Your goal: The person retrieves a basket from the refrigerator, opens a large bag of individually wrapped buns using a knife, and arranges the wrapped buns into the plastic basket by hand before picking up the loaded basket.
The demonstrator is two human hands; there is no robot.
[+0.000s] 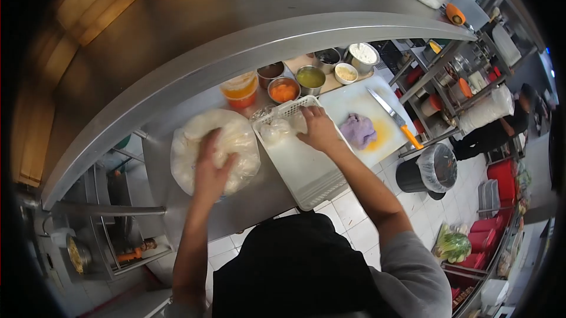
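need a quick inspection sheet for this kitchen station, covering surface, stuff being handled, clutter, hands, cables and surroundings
Surface: steel counter; white cutting board with a yellow-orange stain.
Job's things: plastic bag of pale contents, left of a white basket; pale bagged bundles at the basket's far end.
Clutter: orange-handled knife and crumpled purple item, perhaps a cloth, on the board; orange tub and green-filled pot beyond the basket.
Grippers: bare hands; left hand blurred at the bag, right hand at the basket's far right; grip unclear for both.
Cables: nothing seen.
Surroundings: lined bin on tiled floor; another person far right.
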